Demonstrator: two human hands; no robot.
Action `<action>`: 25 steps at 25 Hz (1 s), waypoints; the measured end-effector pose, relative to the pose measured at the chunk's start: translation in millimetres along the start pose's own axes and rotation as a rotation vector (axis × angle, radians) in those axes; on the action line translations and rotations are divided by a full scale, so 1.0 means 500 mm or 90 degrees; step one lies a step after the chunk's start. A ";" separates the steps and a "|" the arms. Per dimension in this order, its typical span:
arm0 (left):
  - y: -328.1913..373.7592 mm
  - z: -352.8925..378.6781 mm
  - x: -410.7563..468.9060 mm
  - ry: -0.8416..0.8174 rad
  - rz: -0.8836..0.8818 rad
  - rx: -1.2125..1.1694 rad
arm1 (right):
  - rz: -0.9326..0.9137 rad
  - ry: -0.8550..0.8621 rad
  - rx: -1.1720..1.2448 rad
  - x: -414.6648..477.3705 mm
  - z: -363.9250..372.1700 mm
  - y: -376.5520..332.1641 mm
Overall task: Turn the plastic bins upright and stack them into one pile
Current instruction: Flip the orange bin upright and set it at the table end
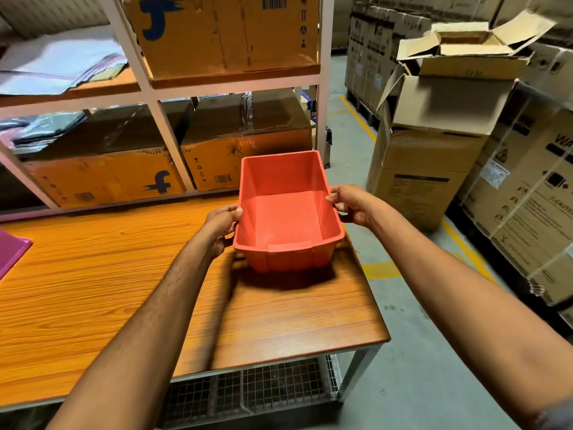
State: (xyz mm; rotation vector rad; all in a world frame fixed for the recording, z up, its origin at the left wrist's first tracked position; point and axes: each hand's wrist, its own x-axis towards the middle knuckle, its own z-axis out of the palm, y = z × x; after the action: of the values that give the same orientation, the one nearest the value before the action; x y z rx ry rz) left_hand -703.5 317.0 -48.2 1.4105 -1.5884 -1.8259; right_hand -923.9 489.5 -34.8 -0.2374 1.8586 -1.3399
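Observation:
An orange-red plastic bin (286, 218) is upright with its open side facing me, held a little above the right part of the wooden table (124, 274). My left hand (221, 226) grips its left rim and my right hand (353, 204) grips its right rim. The bin is empty inside and casts a shadow on the table below. At the left edge of the view a corner of a pink plastic bin (11, 252) rests on the table; most of it is out of view.
A white shelf rack (161, 119) with cardboard boxes stands right behind the table. Tall cardboard boxes (434, 156) stand on the floor to the right, beyond the table's right edge. A wire-mesh shelf (263, 386) runs under the table.

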 end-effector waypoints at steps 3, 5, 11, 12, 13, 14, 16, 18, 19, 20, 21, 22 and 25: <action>0.000 0.004 -0.002 0.007 0.004 0.003 | -0.001 -0.006 -0.013 0.000 -0.005 -0.002; 0.000 0.003 -0.010 0.016 0.010 -0.003 | -0.010 -0.002 -0.015 -0.011 -0.008 -0.005; -0.035 -0.020 -0.091 0.109 0.158 -0.016 | -0.202 0.116 0.018 -0.114 -0.017 0.016; -0.051 -0.027 -0.111 0.134 0.196 -0.016 | -0.235 0.107 0.016 -0.141 -0.017 0.027; -0.066 -0.032 -0.133 0.155 0.228 -0.018 | -0.263 0.097 0.013 -0.165 -0.018 0.038; -0.080 -0.038 -0.157 0.172 0.253 -0.023 | -0.290 0.088 0.008 -0.189 -0.018 0.050; -0.105 -0.043 -0.208 0.200 0.295 -0.023 | -0.340 0.070 -0.013 -0.228 -0.016 0.076; -0.125 -0.048 -0.261 0.229 0.342 0.016 | -0.412 0.060 -0.060 -0.263 -0.011 0.102; -0.135 -0.049 -0.287 0.238 0.371 0.056 | -0.456 0.063 -0.099 -0.279 -0.006 0.117; -0.151 -0.053 -0.313 0.247 0.402 0.118 | -0.498 0.067 -0.145 -0.297 0.004 0.134; -0.168 -0.061 -0.339 0.261 0.428 0.200 | -0.535 0.068 -0.186 -0.318 0.018 0.152; -0.189 -0.074 -0.369 0.281 0.446 0.289 | -0.565 0.064 -0.218 -0.342 0.036 0.170; -0.274 -0.173 -0.474 0.387 0.423 0.517 | -0.631 -0.021 -0.281 -0.426 0.141 0.243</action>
State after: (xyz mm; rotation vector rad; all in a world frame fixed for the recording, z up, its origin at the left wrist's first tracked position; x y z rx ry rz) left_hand -479.4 496.2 -53.0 1.2719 -2.1419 -0.3181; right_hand -700.1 612.0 -39.9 -1.5523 2.0579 -1.4602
